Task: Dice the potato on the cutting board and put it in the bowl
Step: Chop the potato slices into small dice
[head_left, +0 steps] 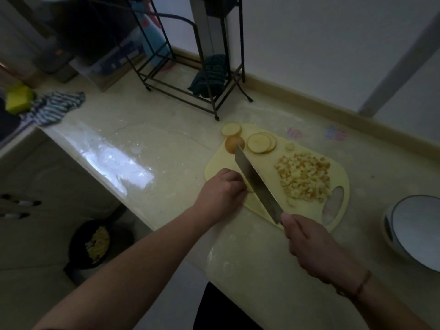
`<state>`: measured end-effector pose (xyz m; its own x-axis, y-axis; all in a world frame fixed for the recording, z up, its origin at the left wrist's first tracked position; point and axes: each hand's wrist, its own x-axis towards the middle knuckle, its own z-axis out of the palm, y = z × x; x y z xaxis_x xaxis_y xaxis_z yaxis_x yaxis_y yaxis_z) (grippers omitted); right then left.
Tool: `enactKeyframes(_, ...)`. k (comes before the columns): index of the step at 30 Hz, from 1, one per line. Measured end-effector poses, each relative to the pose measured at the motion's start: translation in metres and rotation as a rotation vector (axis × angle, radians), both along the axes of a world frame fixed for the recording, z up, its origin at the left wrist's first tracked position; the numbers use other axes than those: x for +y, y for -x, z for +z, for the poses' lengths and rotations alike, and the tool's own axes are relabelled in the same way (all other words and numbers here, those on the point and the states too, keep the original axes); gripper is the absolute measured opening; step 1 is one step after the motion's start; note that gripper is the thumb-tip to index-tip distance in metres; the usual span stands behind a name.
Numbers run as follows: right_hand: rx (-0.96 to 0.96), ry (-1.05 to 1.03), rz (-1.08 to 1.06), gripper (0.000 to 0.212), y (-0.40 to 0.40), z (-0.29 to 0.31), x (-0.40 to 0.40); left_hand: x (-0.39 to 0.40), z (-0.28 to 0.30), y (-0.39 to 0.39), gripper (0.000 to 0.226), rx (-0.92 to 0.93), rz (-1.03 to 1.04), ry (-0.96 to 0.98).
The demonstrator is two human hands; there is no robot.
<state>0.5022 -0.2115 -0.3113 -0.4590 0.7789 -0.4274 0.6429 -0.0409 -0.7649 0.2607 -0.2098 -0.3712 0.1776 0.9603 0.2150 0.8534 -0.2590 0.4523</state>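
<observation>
A pale yellow cutting board lies on the counter. A heap of diced potato covers its right side. Round potato slices and a potato end piece sit at its far end. My left hand curls over a potato piece at the board's near left edge; the piece is mostly hidden. My right hand grips the handle of a broad knife, whose blade lies right beside my left fingers. A white bowl stands to the right of the board.
A black wire rack with a dark cloth stands at the back of the counter. A striped towel and a yellow sponge lie at far left. Below the counter edge, a dark bin holds scraps.
</observation>
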Motion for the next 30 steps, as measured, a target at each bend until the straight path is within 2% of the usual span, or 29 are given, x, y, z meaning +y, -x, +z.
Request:
enactKeyframes(5,0.008,-0.093,0.022,0.052,0.001,0.005,-0.007,0.000,-0.004,-0.001,0.033,0.003,0.000,0.015)
enactKeyframes(16,-0.053,-0.140,0.049,0.048,-0.009,0.002,-0.024,0.006,-0.003,0.004,0.032,-0.001,-0.048,0.014)
enactKeyframes(25,-0.103,-0.161,0.095,0.040,0.029,-0.005,0.004,0.006,-0.003,0.003,0.029,-0.001,-0.047,-0.003)
enactKeyframes(27,-0.092,-0.111,0.078,0.042,0.025,-0.003,0.008,0.005,-0.001,0.004,0.029,0.007,-0.071,-0.016)
enactKeyframes(30,0.039,0.232,-0.085,0.048,0.016,0.003,0.021,0.006,0.000,0.004,0.029,0.012,-0.078,-0.041)
